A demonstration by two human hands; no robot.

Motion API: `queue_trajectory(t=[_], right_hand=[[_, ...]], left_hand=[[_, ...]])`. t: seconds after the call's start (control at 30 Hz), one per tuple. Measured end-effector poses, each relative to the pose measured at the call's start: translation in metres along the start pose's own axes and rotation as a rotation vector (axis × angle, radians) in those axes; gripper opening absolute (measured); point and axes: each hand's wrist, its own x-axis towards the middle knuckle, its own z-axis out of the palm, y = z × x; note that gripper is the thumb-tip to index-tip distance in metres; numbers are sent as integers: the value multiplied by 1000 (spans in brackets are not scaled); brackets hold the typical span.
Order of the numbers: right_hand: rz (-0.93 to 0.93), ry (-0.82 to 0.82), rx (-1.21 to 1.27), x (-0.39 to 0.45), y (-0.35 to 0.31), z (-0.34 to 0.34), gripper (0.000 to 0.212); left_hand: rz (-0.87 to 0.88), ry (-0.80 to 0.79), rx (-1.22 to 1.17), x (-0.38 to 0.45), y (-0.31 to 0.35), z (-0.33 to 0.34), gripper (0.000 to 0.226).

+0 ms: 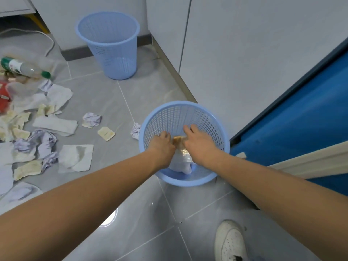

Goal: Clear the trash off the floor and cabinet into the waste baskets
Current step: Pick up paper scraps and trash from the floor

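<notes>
Both of my hands reach over the mouth of the near blue waste basket (pixel 211 117). My left hand (pixel 162 143) and my right hand (pixel 197 143) are side by side, with a small brownish scrap (pixel 178 141) between them; both seem to pinch it, though the grip is blurred. White and clear trash (pixel 183 162) lies at the basket's bottom. A second blue basket (pixel 111 44) stands further back by the wall. Crumpled paper, stained tissues and wrappers (pixel 49 125) litter the floor on the left, with a plastic bottle (pixel 24 67) among them.
A small tea-bag packet (pixel 106 133) and a paper ball (pixel 136 130) lie just left of the near basket. White cabinet doors (pixel 244 44) rise behind it. A blue surface (pixel 301 119) slopes on the right. My white shoe (pixel 229 242) is at the bottom.
</notes>
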Motion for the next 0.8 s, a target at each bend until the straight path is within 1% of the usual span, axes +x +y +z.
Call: queue_trajectory(t=[0.13,0.17,0.23,0.33,0.43,0.5,0.57,0.6,0.63,0.67,0.73,0.8], right_hand=[[-19,-40,61,9,-3,0,49],[-36,-42,57,9,-4,1,52],[-51,-74,79,10,-6,4,61],[-76,-238,91,10,-7,16,75],[-131,-393,30,18,-8,25,70],[-146,-459,19,26,-9,28,67],[-139,-514,61,34,-10,34,67],[-129,-527,93,37,-11,37,68],[-118,-531,124,40,-11,40,69],[-113,-531,154,41,-11,42,70],[-115,-533,215,42,-9,39,65],[-117,-503,280,42,-6,32,49]], left_hand=[[7,55,-16,-1,5,-1,53],[14,53,-11,0,5,0,55],[25,-1,-39,2,4,3,65],[54,-145,-86,5,3,7,73],[42,-381,-167,18,0,14,76],[20,-540,-191,27,-2,17,63],[30,-601,-216,30,0,12,47],[60,-569,-255,32,2,9,37],[88,-502,-299,33,4,6,25],[104,-441,-307,34,8,3,19],[161,-377,-296,31,10,-2,23],[184,-351,-324,30,7,-1,23]])
